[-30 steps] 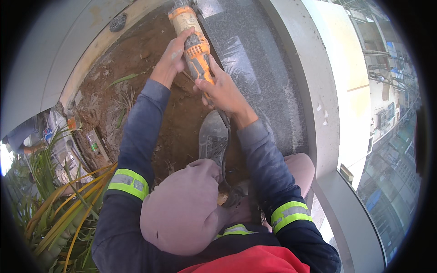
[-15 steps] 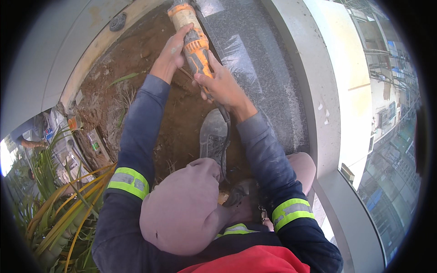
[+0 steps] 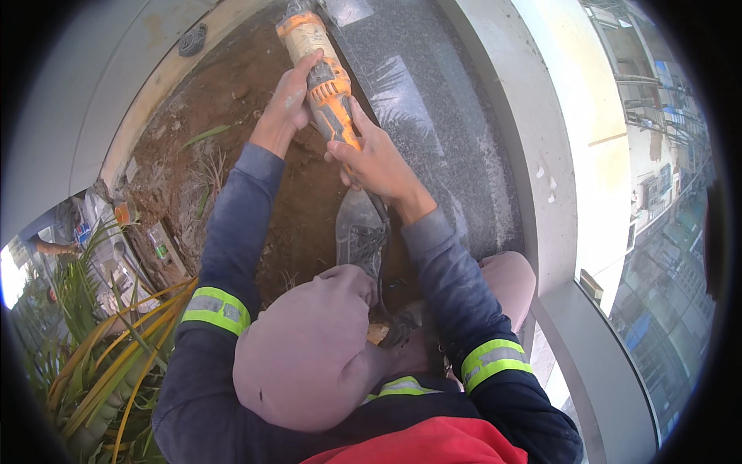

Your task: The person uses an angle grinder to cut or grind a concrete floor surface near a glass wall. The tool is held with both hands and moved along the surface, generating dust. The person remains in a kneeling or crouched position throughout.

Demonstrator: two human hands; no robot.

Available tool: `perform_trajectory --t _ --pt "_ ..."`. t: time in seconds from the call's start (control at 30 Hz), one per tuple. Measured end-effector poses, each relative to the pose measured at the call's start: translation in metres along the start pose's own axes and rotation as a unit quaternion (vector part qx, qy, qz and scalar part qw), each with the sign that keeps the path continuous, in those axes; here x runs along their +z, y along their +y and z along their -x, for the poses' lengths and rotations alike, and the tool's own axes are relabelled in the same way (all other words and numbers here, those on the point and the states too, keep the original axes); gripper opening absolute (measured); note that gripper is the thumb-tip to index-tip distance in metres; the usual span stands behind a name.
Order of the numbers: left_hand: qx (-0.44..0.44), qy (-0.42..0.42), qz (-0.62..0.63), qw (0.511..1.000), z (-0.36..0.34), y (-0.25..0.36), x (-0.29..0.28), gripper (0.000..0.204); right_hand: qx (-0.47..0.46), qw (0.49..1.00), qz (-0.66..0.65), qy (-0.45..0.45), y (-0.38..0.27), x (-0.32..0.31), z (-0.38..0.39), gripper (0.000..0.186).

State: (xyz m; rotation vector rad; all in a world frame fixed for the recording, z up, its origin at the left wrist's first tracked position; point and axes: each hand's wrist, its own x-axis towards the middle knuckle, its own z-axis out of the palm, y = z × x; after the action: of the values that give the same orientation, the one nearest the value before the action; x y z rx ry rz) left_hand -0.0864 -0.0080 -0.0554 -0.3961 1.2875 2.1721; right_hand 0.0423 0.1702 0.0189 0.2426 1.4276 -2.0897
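Both of my hands are on a dusty orange and grey angle grinder. My left hand grips the front of its body, the thumb lying along the casing. Around the rear handle, my right hand is closed, with its thumb across the grip. The tool's head sits at the top edge of the picture, beside the near side of a grey stone slab; its working end is cut off there. A dark power cord runs down from the handle past my shoe.
Brown soil lies under the tool and around my shoe. A pale ledge borders the slab on the right. Palm fronds crowd the lower left. A dark round object rests at upper left. Another person's arm shows at far left.
The angle grinder and both hands have shifted slightly to the left and down. My grip on it looks the same.
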Motion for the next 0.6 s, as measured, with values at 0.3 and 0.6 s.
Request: perform_trajectory --t 0.3,0.6 --pt "0.006 0.029 -0.009 1.000 -0.025 0.006 -0.011 0.042 -0.013 1.000 0.002 -0.001 -0.001 -0.007 -0.024 0.091" --pt "0.014 0.027 -0.013 0.999 -0.044 0.017 -0.018 0.041 -0.025 0.999 -0.006 -0.024 -0.009 -0.009 -0.044 0.084"
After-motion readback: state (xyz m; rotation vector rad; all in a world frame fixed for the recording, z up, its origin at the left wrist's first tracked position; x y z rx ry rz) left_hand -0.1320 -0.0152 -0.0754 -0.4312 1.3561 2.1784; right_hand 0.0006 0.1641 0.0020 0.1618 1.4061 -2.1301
